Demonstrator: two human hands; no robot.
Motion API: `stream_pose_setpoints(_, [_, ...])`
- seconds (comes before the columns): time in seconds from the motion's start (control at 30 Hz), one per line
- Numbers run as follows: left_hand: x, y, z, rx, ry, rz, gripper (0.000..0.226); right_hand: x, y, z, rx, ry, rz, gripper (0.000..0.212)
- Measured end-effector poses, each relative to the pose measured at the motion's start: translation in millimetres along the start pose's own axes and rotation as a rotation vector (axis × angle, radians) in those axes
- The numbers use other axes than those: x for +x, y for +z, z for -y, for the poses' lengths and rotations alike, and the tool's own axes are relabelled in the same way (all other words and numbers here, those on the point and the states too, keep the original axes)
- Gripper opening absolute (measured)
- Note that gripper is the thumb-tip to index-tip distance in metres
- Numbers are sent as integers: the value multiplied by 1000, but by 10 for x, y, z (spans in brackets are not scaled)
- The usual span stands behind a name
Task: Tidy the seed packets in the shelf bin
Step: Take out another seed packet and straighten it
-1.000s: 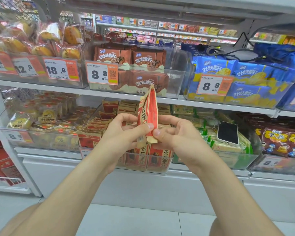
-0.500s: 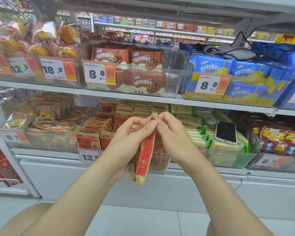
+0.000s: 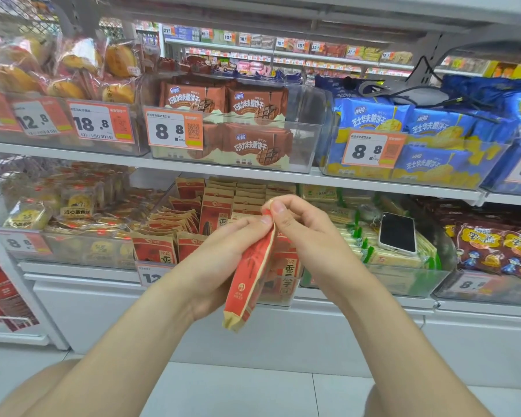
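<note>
Packet [image 3: 250, 272] is held in the air just in front of the bin [image 3: 155, 206], not in it. Left hand [image 3: 220, 260] and right hand [image 3: 307, 236] both pinch its top seam. Long axis near upright: top at the fingers, bottom hanging down and slightly left. Likely a light, soft paper pouch with loose, shifting fill. Best taken by the flat seam or both faces.

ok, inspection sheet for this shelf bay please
Surface: white metal shelf carrying bins.
Job's things: red-and-tan paper seed packet hangs before the clear plastic bin; more packets inside, uneven.
Clutter: black-screened smartphone lying on green-and-yellow packs in the next bin.
Grippers: left hand and right hand both pinch the packet's top edge.
Cables: black cable across blue biscuit packs above.
Surroundings: brown biscuit packs, orange price tags, pale floor tiles.
</note>
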State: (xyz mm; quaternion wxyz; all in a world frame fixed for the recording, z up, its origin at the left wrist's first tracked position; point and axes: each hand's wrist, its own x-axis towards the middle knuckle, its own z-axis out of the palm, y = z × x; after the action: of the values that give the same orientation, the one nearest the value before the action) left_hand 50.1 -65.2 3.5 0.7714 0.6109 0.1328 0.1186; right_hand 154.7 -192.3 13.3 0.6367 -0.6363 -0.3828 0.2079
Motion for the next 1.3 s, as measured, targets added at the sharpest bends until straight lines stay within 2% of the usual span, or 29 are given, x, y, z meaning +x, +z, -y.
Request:
stream_pose_setpoints(0.1, [-45, -12, 43, 53, -69, 91, 44, 43, -27, -56, -30, -30, -130, 17])
stream_pose_setpoints(0.23, [-87, -121, 22, 307, -45, 211, 28, 113, -64, -137, -240, -210, -368, 15])
stream_pose_setpoints(0.4, [-100, -266, -78, 418, 41, 234, 29, 118, 1, -123, -217, -265, -443, 8])
stream_pose_setpoints(0.5, [-119, -328, -177, 403, 97, 116, 27, 160, 41, -124, -214, -214, -408, 33])
stream_pose_setpoints(0.57, [-63, -441, -223, 415, 201, 21, 25, 209, 95, -140, -190, -168, -324, 36])
stream_pose_setpoints(0.63, [37, -617, -221, 486, 313, -134, 22, 262, 165, -151, -223, -192, -314, 31])
stream_pose_setpoints(0.73, [158, -935, -203, 743, 374, -494, 26, 322, 292, -130, -216, -369, -448, 27])
stream_pose_setpoints(0.8, [205, -1108, -187, 933, 319, -600, 25, 369, 377, -136, -214, -454, -544, 25])
stream_pose_setpoints(0.93, [315, -1215, -144, 1143, 220, -445, 14, 573, 532, -272, -367, -488, -536, 20])
stream_pose_setpoints(1.1, [353, -1207, -138, 1321, 87, -237, 32, 816, 671, -460, -529, -431, -432, 18])
stream_pose_setpoints(1.3, [391, -1251, -115, 1379, 23, -199, 29, 1011, 731, -649, -718, -395, -286, 22])
